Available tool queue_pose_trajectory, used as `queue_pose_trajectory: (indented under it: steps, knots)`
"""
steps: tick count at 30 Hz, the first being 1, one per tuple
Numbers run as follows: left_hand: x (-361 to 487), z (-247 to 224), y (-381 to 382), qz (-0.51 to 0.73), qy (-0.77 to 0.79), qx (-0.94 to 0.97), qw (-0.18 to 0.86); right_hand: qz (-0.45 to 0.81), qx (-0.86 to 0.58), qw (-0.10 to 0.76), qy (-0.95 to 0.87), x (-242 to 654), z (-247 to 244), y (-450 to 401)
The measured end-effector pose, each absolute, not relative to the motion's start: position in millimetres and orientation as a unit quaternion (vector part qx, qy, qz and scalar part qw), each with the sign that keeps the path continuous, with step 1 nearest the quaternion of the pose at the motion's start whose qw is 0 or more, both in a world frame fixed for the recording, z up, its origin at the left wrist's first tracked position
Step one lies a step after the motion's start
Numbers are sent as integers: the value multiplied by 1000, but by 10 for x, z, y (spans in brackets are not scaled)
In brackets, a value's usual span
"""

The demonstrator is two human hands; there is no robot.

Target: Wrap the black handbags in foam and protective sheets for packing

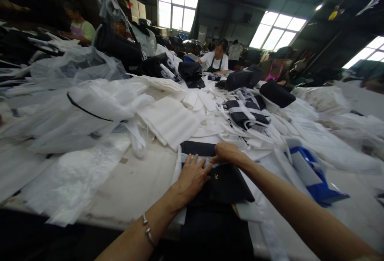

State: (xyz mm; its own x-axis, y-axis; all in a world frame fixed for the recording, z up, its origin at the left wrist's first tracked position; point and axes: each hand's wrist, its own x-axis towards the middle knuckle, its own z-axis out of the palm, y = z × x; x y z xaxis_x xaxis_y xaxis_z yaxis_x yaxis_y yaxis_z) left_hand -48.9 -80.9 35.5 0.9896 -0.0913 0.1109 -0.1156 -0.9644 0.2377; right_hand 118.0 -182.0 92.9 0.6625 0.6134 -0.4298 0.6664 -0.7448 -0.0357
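A black bag (229, 185) with a flap and a small gold-coloured fitting lies on the table in front of me. Across its upper part runs a thin white wrapping strip (184, 157). My left hand (193, 177) rests on the strip and the bag, fingers stretched out and spread. Just right of it, my right hand (226, 153) is closed, its fingertips pinching at the strip near the bag's top edge. The palm side of the right hand is hidden. Black cloth (216, 229) hangs below the bag at the table's front edge.
White foam sheets (169, 119) lie beyond the bag, with clear plastic bags (90, 113) heaped at left. A strapped black bag (247, 113) sits farther back. On the right is a blue tape dispenser (315, 177). Several people work across the table.
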Motion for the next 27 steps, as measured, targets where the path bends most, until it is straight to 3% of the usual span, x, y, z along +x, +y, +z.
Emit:
queue_pose_trajectory:
  steps: [11, 19, 22, 27]
  knots:
    - [-500, 371, -812, 69, -58, 989, 120, -115, 932, 15, 344, 1351, 972, -2270]
    - [-513, 395, -807, 50, -49, 990, 122, -180, 919, -167, 309, 1351, 534, -2287]
    - [-523, 399, -803, 53, -43, 988, 138, -202, 905, -271, 260, 1421, 502, -2457]
    - [-555, 465, -692, 106, 20, 958, 266, -279, 864, -387, 163, 1411, 500, -2672]
